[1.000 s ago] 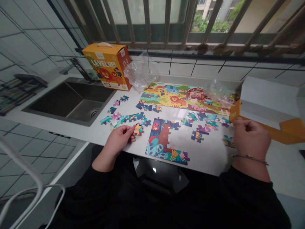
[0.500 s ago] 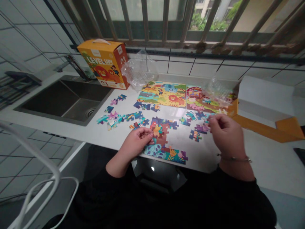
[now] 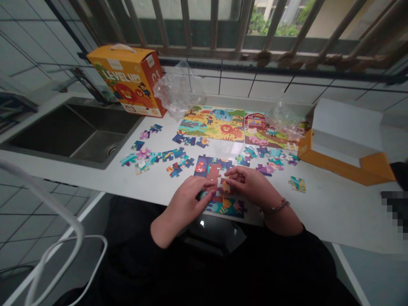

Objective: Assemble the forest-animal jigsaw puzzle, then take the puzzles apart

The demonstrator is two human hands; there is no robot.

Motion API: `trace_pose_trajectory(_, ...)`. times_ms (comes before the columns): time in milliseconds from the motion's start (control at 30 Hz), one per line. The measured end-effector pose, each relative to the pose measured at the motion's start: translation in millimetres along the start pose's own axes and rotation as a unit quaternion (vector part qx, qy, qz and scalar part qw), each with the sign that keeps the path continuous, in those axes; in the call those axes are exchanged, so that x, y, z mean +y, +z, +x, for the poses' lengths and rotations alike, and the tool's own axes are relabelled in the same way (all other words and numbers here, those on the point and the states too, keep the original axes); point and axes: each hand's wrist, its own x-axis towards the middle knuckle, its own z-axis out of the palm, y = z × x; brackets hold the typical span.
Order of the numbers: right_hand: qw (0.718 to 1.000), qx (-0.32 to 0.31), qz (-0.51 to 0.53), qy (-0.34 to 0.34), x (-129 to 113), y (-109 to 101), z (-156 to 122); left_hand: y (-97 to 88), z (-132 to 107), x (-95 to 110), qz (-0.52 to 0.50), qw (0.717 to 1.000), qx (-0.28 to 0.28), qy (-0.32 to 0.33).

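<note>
A partly joined jigsaw puzzle (image 3: 225,162) lies near the counter's front edge, showing a brown tree trunk and plants along its lower side. My left hand (image 3: 193,195) rests over its left part with fingers extended, thumb apart from the forefinger, and no piece visible in it. Above the middle of the puzzle, my right hand (image 3: 250,183) pinches a puzzle piece (image 3: 226,187) with an orange figure between thumb and fingers. Whether that piece touches its neighbours is hard to make out. My hands cover parts of the puzzle.
Loose puzzle pieces (image 3: 143,158) lie left, more pieces (image 3: 266,169) lie right, and one teal-yellow piece (image 3: 298,184) sits apart. Behind are two picture sheets (image 3: 216,123), clear plastic packaging (image 3: 178,91), an orange box (image 3: 127,80) and an opened box (image 3: 347,163). A sink (image 3: 63,131) is at left.
My right hand has moved left from the loose pieces to the puzzle. A teal-yellow piece now lies apart at right. My left hand has flattened over the puzzle. The view has shifted slightly.
</note>
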Motion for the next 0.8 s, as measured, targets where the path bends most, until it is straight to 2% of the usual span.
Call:
trace_pose_trajectory(67, 1.000, 0.001, -0.029, 0.002, 2.2, 3.0, 1.7, -4.5, -7.4, -5.0, 0.039, 0.996, -0.031, 0.068)
trace_pose_trajectory(167, 0.998, 0.013, -0.062, -0.004, 0.4, 7.7, 2.7, -4.3, -15.8, -10.8, 0.092, 0.987, -0.073, 0.107)
trace_pose_trajectory(367, 0.982, 0.058, -0.175, -0.033, -6.7, 11.5, 0.5, 2.0, -17.7, -12.1, 0.137, 0.980, -0.077, 0.119)
trace_pose_trajectory(800, 0.953, 0.058, -0.276, -0.107, -9.0, 16.4, -4.3, 0.0, -16.2, -8.5, 0.183, 0.969, -0.098, 0.135)
